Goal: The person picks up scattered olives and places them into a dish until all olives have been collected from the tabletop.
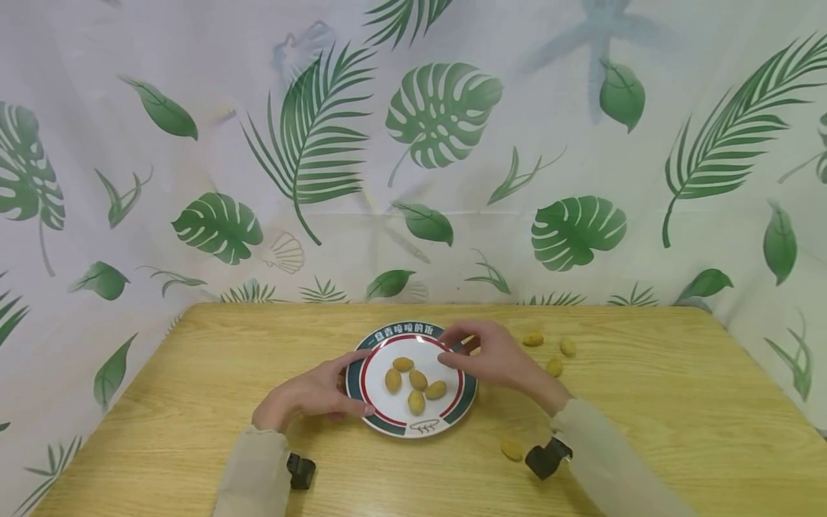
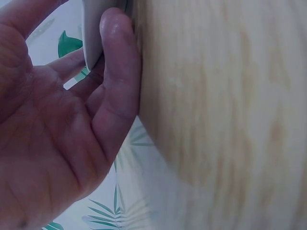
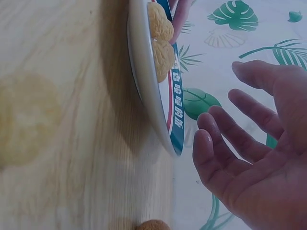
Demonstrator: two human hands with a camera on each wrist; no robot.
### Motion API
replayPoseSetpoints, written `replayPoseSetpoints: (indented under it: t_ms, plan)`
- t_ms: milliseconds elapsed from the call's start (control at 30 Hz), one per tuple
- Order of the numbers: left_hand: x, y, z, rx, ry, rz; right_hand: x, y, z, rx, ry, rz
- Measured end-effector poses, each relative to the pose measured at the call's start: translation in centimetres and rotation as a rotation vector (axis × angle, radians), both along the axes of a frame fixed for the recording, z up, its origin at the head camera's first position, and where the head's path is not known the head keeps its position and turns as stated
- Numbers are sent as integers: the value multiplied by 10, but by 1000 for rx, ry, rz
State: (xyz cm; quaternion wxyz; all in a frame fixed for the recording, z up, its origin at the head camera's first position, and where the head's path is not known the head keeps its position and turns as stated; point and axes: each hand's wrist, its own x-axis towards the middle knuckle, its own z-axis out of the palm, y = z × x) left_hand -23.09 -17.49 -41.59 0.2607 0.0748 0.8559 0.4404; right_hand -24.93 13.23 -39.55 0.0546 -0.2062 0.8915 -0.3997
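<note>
A round white plate (image 1: 400, 348) with a dark green rim, a red ring and white lettering holds several oval, yellow-brown, wrinkled pieces (image 1: 418, 380) that look like nuts. My left hand (image 1: 316, 391) grips the plate's left edge, thumb over the rim. In the left wrist view, fingers (image 2: 120, 72) curl under the plate's edge (image 2: 93, 38), close to the table. Over the plate's right side is my right hand (image 1: 494, 355), its fingers loosely bent. The right wrist view shows that hand apart from the plate (image 3: 178, 127), with nothing in its fingers.
The wooden table (image 1: 194, 402) carries several more loose pieces to the right of the plate, among them one piece (image 1: 533, 339) near the back edge and another piece (image 1: 512, 451) near my right wrist. Behind stands a leaf-patterned curtain (image 1: 465, 230).
</note>
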Motion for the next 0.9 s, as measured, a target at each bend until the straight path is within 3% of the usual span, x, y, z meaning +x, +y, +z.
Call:
replayPoseSetpoints:
  t_ms: [133, 900]
  plan:
    - [1, 0, 0, -7, 3, 0, 3, 6, 0, -10, -14, -4]
    - [0, 2, -2, -27, 4, 14, 18, 54, -2, -36, 118, -43]
